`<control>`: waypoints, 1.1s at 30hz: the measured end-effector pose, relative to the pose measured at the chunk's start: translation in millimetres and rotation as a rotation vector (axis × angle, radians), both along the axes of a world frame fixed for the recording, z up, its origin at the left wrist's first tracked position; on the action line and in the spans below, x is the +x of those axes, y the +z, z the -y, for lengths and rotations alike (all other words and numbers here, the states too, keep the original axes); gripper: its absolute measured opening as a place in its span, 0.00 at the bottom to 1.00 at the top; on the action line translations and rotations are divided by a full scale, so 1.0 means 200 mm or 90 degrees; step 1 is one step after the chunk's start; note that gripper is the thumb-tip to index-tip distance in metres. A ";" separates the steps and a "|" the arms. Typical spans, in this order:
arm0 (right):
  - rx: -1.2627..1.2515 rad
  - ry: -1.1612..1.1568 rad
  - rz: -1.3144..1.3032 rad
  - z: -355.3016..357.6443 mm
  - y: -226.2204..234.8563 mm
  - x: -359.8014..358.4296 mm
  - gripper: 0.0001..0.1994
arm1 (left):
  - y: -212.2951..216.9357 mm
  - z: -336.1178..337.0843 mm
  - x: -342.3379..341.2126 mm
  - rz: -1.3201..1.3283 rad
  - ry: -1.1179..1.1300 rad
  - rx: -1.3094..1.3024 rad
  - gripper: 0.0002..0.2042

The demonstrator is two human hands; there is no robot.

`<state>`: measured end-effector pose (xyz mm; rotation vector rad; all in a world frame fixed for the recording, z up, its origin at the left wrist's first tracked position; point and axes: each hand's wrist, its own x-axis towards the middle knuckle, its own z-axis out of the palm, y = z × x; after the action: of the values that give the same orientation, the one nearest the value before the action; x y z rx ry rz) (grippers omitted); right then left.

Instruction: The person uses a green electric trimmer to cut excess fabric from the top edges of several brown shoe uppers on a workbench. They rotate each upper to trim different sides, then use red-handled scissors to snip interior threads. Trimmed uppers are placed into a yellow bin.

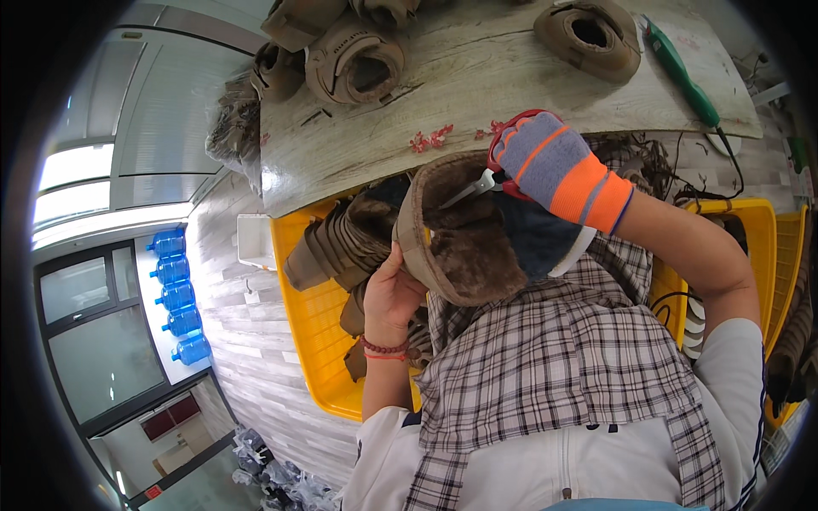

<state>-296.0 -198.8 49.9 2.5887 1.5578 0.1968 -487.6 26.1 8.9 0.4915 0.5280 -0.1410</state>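
My left hand (394,291), bare with a red beaded bracelet, grips the edge of a brown boot upper (477,268) lined with fur. Its wide opening faces me, above my checked apron (554,358). In a grey and orange glove, my right hand (562,170) is closed round the red handles of a pair of scissors (471,191). The blades point left into the opening of the upper, near its fur lining. Whether they touch the fur I cannot tell.
A wooden-topped table (383,136) holds several brown boot uppers (356,64) and a green corded tool (683,75). A yellow crate (302,341) of stacked uppers is at my left, another yellow crate (758,226) at my right. Blue water bottles (177,296) line the far left.
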 end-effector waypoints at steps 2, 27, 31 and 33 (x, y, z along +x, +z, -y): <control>0.004 -0.006 -0.022 0.00 0.00 0.00 0.16 | -0.01 0.00 0.00 -0.002 0.004 0.002 0.14; 0.551 -0.431 -0.030 0.65 -0.14 -0.04 0.16 | 0.39 0.10 0.15 0.193 0.076 0.399 0.18; 0.693 -0.553 -0.024 0.79 -0.38 -0.06 0.14 | 0.56 0.30 0.46 0.434 0.117 0.758 0.16; 0.640 -0.595 -0.014 0.84 -0.38 -0.08 0.14 | 0.64 0.43 0.71 0.604 0.058 1.018 0.12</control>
<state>-311.7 -367.7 -25.5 3.6708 -0.0025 1.0318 -345.1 -60.2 136.4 1.9449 -0.4127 0.6564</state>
